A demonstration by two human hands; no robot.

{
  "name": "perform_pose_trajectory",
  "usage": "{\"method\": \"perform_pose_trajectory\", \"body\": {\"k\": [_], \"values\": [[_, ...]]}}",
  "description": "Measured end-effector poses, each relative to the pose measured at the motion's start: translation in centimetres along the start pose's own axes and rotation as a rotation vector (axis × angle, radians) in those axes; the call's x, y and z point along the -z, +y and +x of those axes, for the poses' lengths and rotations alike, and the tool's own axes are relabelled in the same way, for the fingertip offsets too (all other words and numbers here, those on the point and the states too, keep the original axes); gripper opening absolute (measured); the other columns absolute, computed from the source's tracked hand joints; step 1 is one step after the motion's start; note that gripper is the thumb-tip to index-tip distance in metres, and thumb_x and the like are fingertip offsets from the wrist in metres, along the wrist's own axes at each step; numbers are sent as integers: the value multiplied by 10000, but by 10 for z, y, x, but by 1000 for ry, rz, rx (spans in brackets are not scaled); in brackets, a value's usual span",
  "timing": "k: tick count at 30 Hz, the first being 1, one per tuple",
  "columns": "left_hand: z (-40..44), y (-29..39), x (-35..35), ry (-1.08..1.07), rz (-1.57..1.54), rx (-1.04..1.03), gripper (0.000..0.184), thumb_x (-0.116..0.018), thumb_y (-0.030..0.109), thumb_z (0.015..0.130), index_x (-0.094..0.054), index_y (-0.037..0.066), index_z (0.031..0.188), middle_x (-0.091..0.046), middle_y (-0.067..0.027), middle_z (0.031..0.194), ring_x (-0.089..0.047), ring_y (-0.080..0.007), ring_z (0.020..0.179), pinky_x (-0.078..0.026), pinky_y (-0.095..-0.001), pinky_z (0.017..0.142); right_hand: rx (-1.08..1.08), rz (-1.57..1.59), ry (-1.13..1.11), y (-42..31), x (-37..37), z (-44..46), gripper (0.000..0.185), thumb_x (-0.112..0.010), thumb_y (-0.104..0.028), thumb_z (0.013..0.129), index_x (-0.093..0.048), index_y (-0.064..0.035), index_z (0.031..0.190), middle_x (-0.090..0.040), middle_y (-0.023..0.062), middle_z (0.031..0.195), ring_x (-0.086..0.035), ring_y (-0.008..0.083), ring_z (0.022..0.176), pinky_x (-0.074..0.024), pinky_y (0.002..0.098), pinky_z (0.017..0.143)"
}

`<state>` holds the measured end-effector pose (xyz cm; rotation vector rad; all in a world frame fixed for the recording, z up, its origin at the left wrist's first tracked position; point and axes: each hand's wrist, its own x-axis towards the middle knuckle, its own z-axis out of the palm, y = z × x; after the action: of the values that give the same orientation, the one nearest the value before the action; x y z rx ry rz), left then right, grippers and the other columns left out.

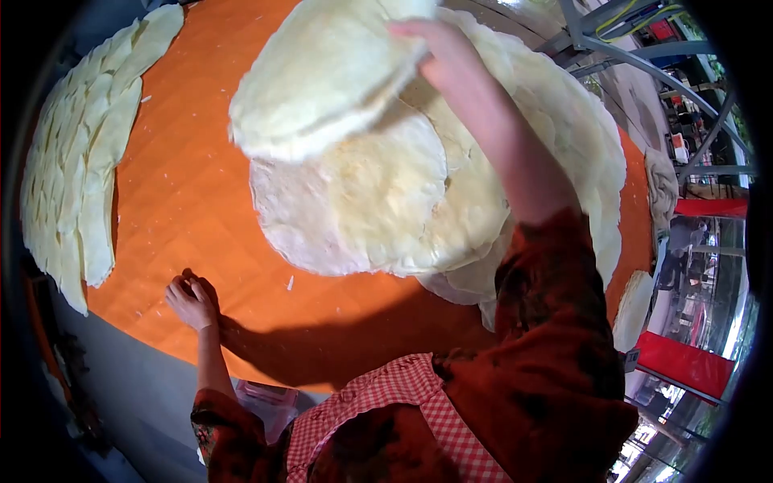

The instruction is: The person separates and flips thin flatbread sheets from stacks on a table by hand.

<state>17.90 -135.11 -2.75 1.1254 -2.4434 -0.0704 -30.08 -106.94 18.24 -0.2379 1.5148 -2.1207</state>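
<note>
My right hand (423,50) grips the edge of a large, thin, pale round flatbread (322,76). The flatbread is lifted and slightly blurred, tilted above a spread of more flatbreads (386,185). Those underneath overlap one another, some whiter and some yellower, and reach far to the right behind my forearm. Well to the left of them, my left hand (192,302) rests near the front edge of the orange tabletop (185,193). Its fingers are loosely curled, and nothing shows in them.
Overlapping folded flatbread pieces (88,145) line the table's left edge. Small crumbs dot the orange surface. A cloth (662,193) hangs by the right edge, near another pale piece (634,310). Metal frame bars (644,64) stand beyond. A clear plastic container (270,406) sits below the front edge.
</note>
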Motion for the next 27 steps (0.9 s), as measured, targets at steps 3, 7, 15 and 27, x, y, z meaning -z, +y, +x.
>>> {"method": "perform_pose_trajectory", "body": {"k": [3,7,15,27], "values": [[1,0,-3,2,-29,11,251,-535,210,860,-535,24,1029,-514,-163,1022,-470,-368,992,-402,-454,853,-78,-25,15,19,62,-63,282,-682,-63,747,-647,15,1015,-648,130,1027,-612,229,973,-495,346,862],[2,-2,-1,14,6,-39,239,-537,207,854,-534,23,1007,-510,-169,1007,-468,-369,985,-401,-457,848,-154,-560,165,123,157,-76,336,-674,-48,673,-650,25,1000,-681,119,930,-644,224,854,-503,335,778],[1,4,1,42,-65,-9,229,-544,197,836,-532,22,983,-507,-164,981,-462,-366,963,-393,-460,841,-242,-760,248,110,123,-72,396,-732,-94,632,-650,27,1000,-683,144,956,-654,260,875,-501,348,795],[1,1,1,16,-17,-8,228,-547,199,855,-528,24,1001,-507,-160,1013,-470,-366,990,-403,-461,840,-25,-388,-5,-21,74,-35,376,-723,-65,668,-637,27,1022,-674,138,924,-655,233,824,-517,325,768]]}}
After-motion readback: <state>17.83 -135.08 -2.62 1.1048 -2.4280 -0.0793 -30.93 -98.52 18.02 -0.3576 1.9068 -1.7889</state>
